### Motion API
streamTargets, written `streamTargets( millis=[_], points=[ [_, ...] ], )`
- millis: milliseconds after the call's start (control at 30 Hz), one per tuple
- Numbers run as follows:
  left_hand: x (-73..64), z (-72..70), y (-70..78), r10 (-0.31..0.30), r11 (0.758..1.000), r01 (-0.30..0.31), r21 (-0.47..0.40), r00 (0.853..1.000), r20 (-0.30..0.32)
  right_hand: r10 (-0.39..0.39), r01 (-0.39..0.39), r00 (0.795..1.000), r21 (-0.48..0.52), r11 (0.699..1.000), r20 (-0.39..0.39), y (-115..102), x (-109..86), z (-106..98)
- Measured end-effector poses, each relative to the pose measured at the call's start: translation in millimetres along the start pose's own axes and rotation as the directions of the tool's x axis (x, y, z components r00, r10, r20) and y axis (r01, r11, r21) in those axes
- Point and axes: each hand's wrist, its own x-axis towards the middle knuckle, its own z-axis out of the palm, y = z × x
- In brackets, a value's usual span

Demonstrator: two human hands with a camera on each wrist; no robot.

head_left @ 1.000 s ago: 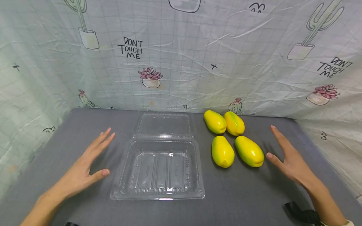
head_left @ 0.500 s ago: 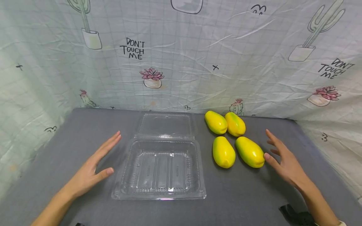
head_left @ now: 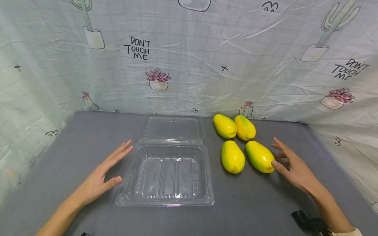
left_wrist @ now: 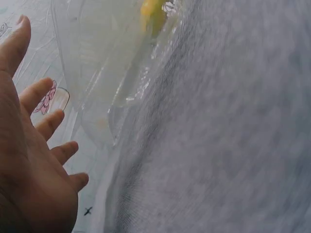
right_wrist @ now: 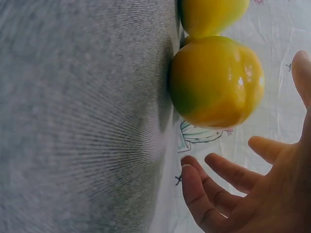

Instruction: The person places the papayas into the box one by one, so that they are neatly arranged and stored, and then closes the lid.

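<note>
My right hand [head_left: 298, 170] is beside the front-right papaya [head_left: 258, 156], a glossy yellow fruit with some green. In the head view the thumb tip overlaps that papaya's right end. From the right wrist, the same papaya [right_wrist: 214, 85] shows ahead, between the spread thumb and the fingers of the hand [right_wrist: 265, 194]. Left of a clear plastic clamshell box [head_left: 168, 177], my left hand [head_left: 97, 183] hovers with fingers extended and nothing in it. The box lies unfolded, its lid [head_left: 172, 128] flat behind the base. In the left wrist view the hand [left_wrist: 34, 160] is apart from the box [left_wrist: 97, 53].
Several more papayas lie close together right of the box: one at front [head_left: 233, 157], two at the back [head_left: 225, 126]. Grey cloth [head_left: 236, 203] covers the table. A printed curtain [head_left: 189, 59] hangs behind it and at both sides.
My right hand has moved left, right up to the front-right papaya. My left hand has shifted right, closer to the box. Fruit and box stay in place.
</note>
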Motion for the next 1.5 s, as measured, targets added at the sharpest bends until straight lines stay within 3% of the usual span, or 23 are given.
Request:
streamTargets(
  millis=[300, 600, 1000, 1500],
  points=[
    [-0.8, 6.4, -4.2, 0.064, 0.998, -0.064, -0.005, 0.998, 0.020, 0.040, -0.039, 0.998, -0.026, 0.999, 0.044, 4, 0.5, 5],
    [-5.6, 9.1, -10.2, 0.045, 0.998, -0.042, -0.054, 0.996, 0.071, 0.072, -0.070, 0.995, -0.034, 0.997, 0.071, 3, 0.0, 7],
    [-8.2, 10.7, -17.2, 0.092, 0.994, -0.088, -0.063, 0.994, 0.066, 0.068, -0.066, 0.995, -0.034, 0.997, 0.072, 2, 1.7, 15],
    [-8.9, 11.2, -18.8, 0.101, 0.992, -0.095, -0.083, 0.993, 0.065, 0.107, -0.107, 0.993, -0.015, 0.994, 0.046, -3, 2.9, 21]
  ],
)
